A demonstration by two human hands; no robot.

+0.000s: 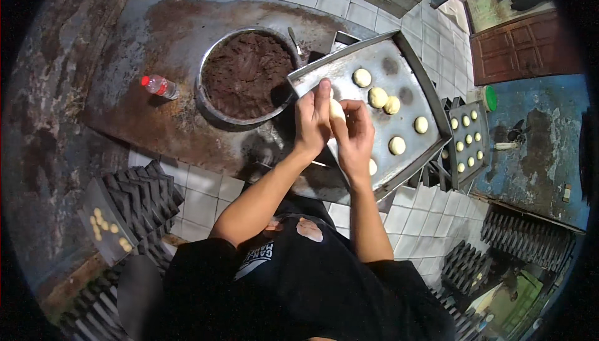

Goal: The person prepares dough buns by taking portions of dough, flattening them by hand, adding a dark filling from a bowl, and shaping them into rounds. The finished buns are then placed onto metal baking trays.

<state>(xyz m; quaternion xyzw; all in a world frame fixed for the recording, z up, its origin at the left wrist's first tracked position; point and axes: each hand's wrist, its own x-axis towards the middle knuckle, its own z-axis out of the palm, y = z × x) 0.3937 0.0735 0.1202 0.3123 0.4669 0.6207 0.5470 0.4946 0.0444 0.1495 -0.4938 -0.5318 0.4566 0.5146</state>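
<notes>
My left hand (312, 122) and my right hand (354, 138) meet over the near-left part of a metal tray (392, 69), with fingers closed around a piece of pale dough (336, 109) that is partly hidden between them. Several pale dough balls (396, 146) lie spaced out on the tray, two of them touching near its middle. Left of the tray stands a steel bowl (206, 101) of dark brown, crumbly paste (243, 69), with a metal utensil (295, 40) beside its upper right edge.
A red-capped plastic bottle (161, 88) stands on the worn table (143, 41). Another tray of dough balls (471, 154) is at right beside a green-lidded bucket (488, 99). Stacked dark pans (146, 200) and a third tray of dough balls (93, 197) sit lower left. More pan stacks (515, 238) are lower right.
</notes>
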